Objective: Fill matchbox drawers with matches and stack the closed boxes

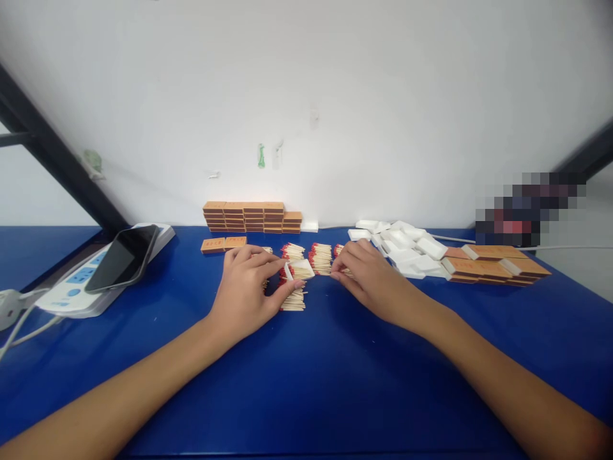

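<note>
My left hand (246, 284) grips a small white matchbox tray (302, 268) between thumb and fingers, tilted above a row of loose matches (293, 301). To the right, my right hand (366, 275) has its thumb and fingers pinched together at the matches of the rightmost pile; how many are between the fingertips is hidden. Between the two hands lies another pile of red-headed matches (320, 259). More matches show behind the tray and beside my left fingers, partly covered by the hand.
Closed matchboxes (244, 217) are stacked against the wall, with two more boxes (223, 245) in front. White trays (405, 246) lie heaped at right beside matchbox sleeves (493, 265). A phone (125, 255) rests on a power strip (79, 297) at left, cables alongside.
</note>
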{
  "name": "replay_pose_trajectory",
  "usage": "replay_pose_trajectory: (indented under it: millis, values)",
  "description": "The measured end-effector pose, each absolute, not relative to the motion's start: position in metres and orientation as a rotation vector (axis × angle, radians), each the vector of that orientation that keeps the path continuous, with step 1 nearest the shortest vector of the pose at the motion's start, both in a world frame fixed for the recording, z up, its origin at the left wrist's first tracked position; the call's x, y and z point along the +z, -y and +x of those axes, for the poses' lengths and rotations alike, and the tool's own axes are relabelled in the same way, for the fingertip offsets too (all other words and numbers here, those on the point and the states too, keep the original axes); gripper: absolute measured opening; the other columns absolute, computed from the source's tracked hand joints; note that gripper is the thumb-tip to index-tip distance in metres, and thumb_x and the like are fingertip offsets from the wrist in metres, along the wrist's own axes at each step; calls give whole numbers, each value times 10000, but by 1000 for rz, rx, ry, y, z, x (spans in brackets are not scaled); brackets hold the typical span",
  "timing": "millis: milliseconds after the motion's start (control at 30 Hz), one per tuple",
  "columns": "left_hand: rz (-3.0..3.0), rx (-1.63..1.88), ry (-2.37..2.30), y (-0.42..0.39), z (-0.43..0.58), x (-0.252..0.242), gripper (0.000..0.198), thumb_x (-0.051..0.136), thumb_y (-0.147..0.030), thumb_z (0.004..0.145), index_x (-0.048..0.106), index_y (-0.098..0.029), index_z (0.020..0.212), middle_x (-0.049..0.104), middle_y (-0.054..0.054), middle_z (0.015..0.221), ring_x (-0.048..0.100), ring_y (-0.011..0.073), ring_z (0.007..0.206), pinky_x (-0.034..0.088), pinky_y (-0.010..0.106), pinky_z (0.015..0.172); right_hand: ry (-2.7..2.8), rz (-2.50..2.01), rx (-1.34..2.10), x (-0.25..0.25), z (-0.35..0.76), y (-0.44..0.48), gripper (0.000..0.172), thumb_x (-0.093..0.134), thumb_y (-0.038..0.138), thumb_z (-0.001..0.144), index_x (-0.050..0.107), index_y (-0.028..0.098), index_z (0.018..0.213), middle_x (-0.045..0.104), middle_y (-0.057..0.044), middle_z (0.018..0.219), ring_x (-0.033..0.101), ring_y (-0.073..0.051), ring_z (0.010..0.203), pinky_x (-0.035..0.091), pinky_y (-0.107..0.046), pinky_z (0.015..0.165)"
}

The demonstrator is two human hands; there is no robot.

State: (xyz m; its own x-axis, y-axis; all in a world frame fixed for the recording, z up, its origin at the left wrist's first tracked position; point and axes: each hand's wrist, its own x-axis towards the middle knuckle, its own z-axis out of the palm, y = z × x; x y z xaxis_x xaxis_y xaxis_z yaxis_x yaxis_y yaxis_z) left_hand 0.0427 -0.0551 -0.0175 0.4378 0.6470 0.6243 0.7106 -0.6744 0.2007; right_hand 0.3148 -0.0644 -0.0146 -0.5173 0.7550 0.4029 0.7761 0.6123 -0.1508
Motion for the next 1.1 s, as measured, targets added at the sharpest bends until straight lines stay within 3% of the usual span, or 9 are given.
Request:
replay_pose_trajectory:
  millis: [367,767,1100]
  values:
    - [-2726,-1120,1085,67,50,-16,326,768,-500,931,794,-225,1104,787,69,1069,631,299,1128,396,504,1030,2257,-1096,115,-5,286,84,114,525,205,1063,609,227,988,626,-74,1024,489,-250,955,443,-437,882]
    - [-2678,-1117,1104,61,46,-19,307,761,-485,942,799,-218,1088,797,60,1071,628,303,1157,377,519,1057,2190,-1078,-68,-12,309,64,118,562,209,1040,646,216,958,637,-67,904,533,-248,899,452,-434,833]
    - [-2772,-1089,1014,65,49,-15,337,765,-492,938,774,-218,1136,790,65,1097,647,291,1133,381,510,1066,2230,-988,160,-6,293,79,54,632,233,1012,681,253,999,644,-54,955,540,-244,949,467,-420,851]
